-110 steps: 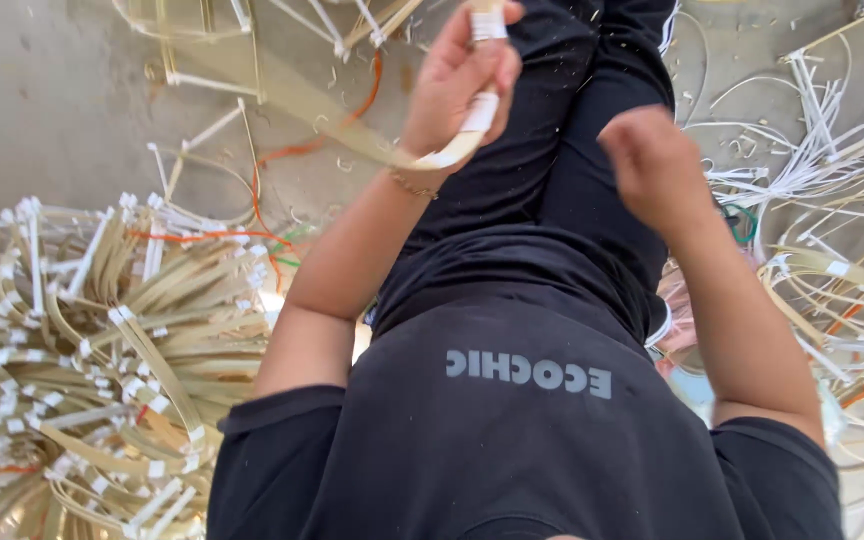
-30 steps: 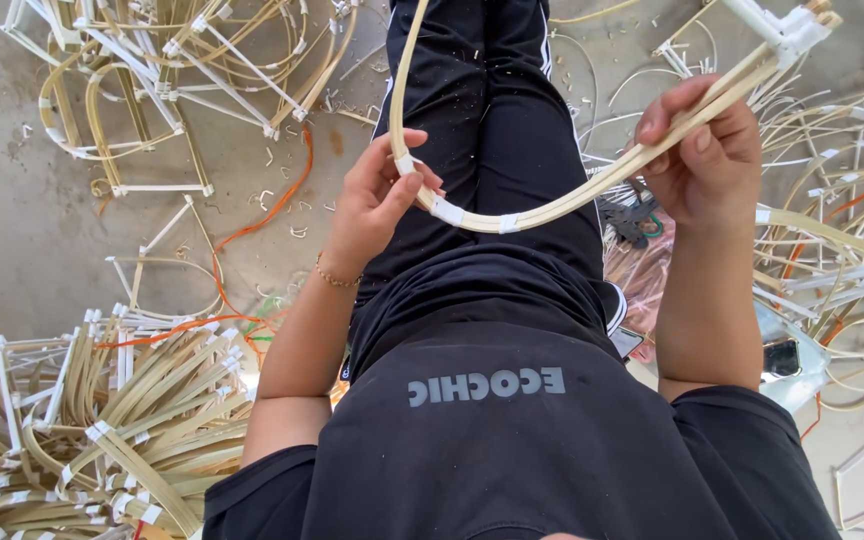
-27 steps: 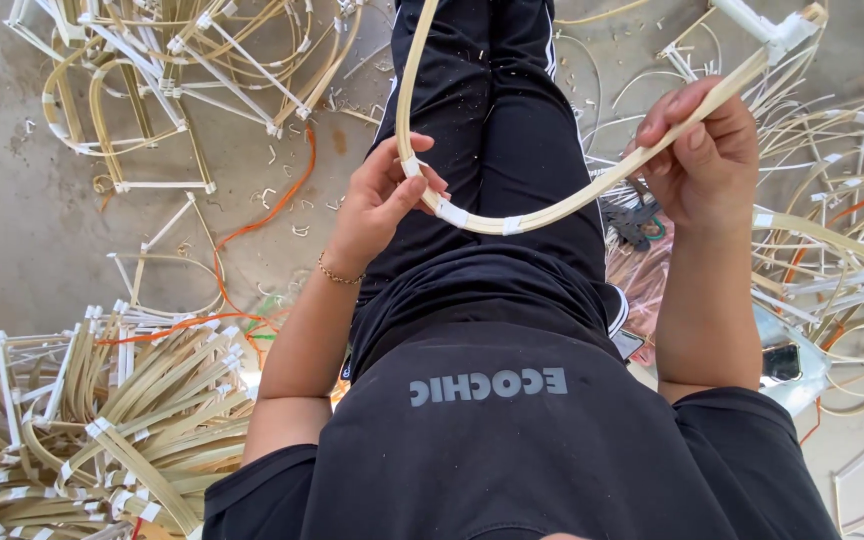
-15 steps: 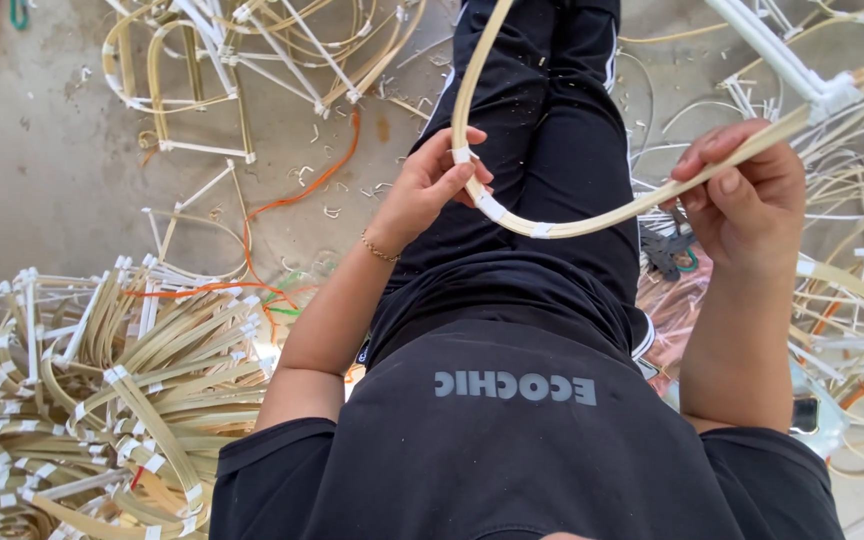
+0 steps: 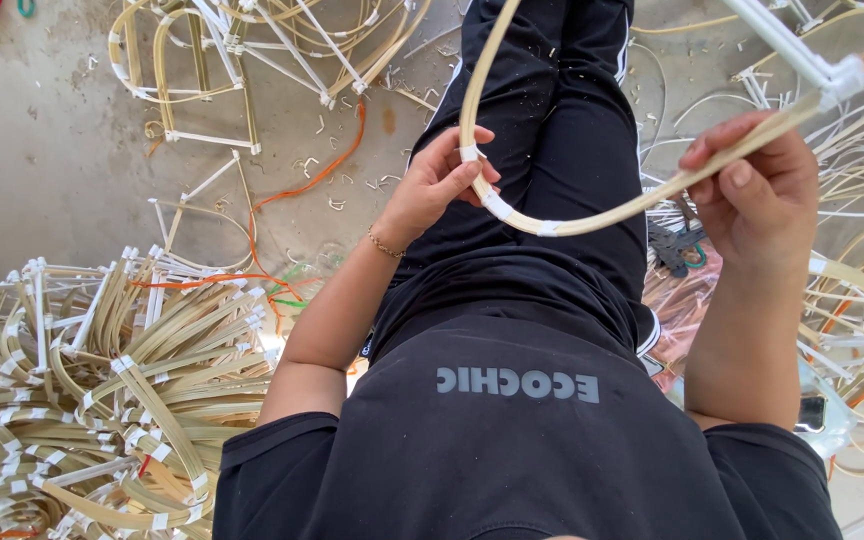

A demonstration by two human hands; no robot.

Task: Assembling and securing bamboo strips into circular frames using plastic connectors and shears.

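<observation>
I look down over a black shirt [image 5: 512, 450] and black trousers [image 5: 552, 150] at my two hands, both on one bent cane strip [image 5: 592, 218]. My left hand [image 5: 432, 190] is clenched on the strip at its curve, thumb and fingers pinched right where a white tape band [image 5: 469, 153] wraps it; a thin bracelet [image 5: 384, 245] sits at that wrist. From that grip the strip runs two ways: one leg rises straight up past the top edge over the trousers, the other sweeps under in a U, across my lap, and climbs to the right. There my right hand [image 5: 757, 205] is closed on it, thumb on top, and the strip goes on past the fingers to a white-taped end [image 5: 852, 72] near the upper right corner. So the strip hangs in the air above my legs, between the hands, touching nothing else that I can see.

On the concrete floor [image 5: 42, 130] to my left lies a heap of taped cane pieces [image 5: 92, 390], and farther up a few bent frames [image 5: 222, 70] with an orange cord [image 5: 302, 180] trailing among them. More loose strips [image 5: 862, 300] are piled to my right.
</observation>
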